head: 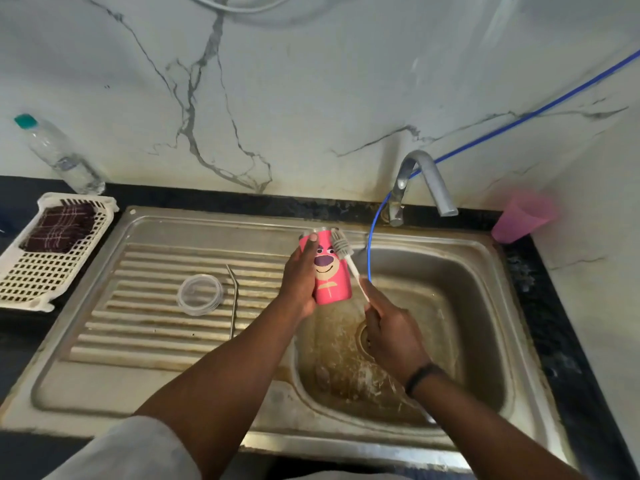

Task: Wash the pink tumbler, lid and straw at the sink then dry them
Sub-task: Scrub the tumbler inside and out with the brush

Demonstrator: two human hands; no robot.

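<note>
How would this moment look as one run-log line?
left hand: holds pink tumbler | right hand: holds bottle brush | lid, straw: on drainboard

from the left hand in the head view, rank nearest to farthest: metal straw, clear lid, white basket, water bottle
1. metal straw, on the drainboard just left of the left hand
2. clear lid, left of the straw
3. white basket, counter, far left
4. water bottle, back left by the wall
</note>
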